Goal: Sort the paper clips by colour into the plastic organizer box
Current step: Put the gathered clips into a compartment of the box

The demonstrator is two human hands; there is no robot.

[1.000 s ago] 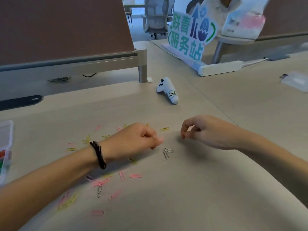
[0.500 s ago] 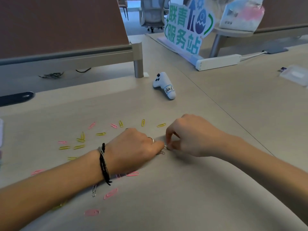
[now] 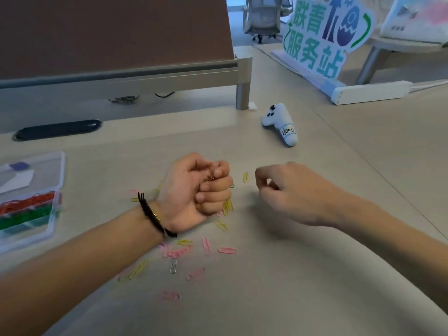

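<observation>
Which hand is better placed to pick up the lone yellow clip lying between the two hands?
Right. The right hand holds nothing visible and its fingertips sit beside the yellow clip. The left hand is fisted around collected clips.

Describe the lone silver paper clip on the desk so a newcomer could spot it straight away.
Start at the left forearm, which crosses the desk from the lower left, and look just below the black wrist band. There lies a scatter of pink paper clips and yellow ones. The silver paper clip sits among them, the only bare-metal, uncoloured one.
</observation>
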